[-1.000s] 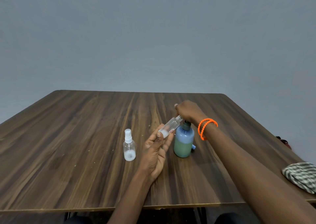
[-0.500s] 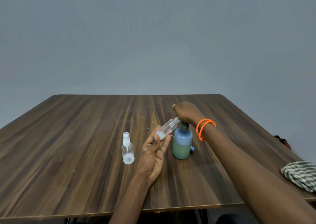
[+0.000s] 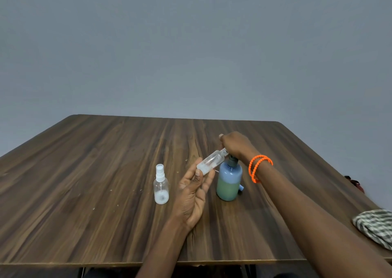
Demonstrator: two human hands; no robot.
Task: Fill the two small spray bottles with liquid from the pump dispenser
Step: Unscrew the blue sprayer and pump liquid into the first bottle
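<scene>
The left hand [image 3: 194,189] pinched the tilted, uncapped spray bottle [image 3: 210,163], its mouth at two o'clock under the pump dispenser [image 3: 229,179], probably to catch liquid; the right hand [image 3: 237,147] pressed the pump, fingers curled over it.

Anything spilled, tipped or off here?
No spill shows. The left hand holds one spray bottle tilted, its neck up at the pump under the right hand; that looks deliberate. A small blue piece lies behind the dispenser; what it is, I cannot tell.
</scene>
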